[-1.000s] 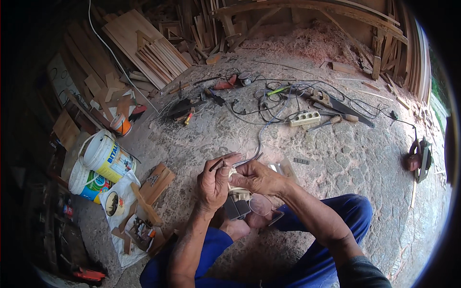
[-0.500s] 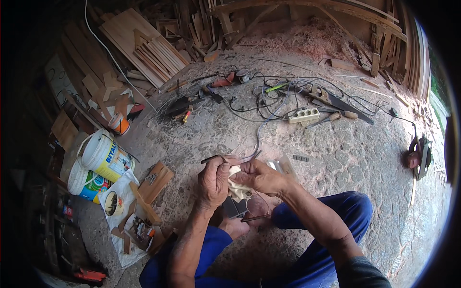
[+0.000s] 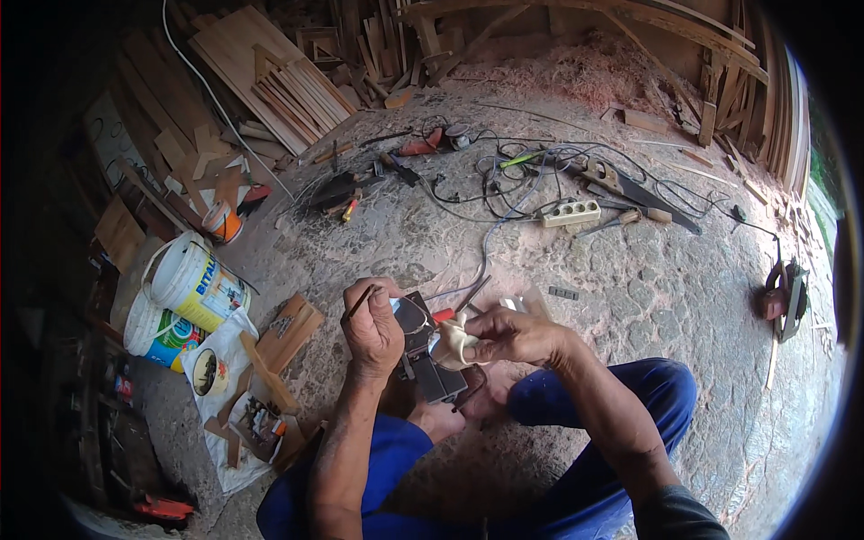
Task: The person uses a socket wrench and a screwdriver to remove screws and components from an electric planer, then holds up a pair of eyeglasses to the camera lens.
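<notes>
I sit on a stone floor with my legs in blue trousers. My left hand grips a dark power tool that rests near my bare feet, and a thin dark rod sticks out between its fingers. My right hand pinches a pale cream rag or fan-like piece against the tool's upper end. A grey cable runs from the tool away across the floor.
A white power strip lies among tangled cables, a hand saw and small tools. Two white buckets stand at left beside wood scraps on a white sack. Wooden planks are stacked behind. A grinder lies at right.
Both hands have dropped lower, toward my lap. The dark tool now shows between them, and the pale piece sits against it.
</notes>
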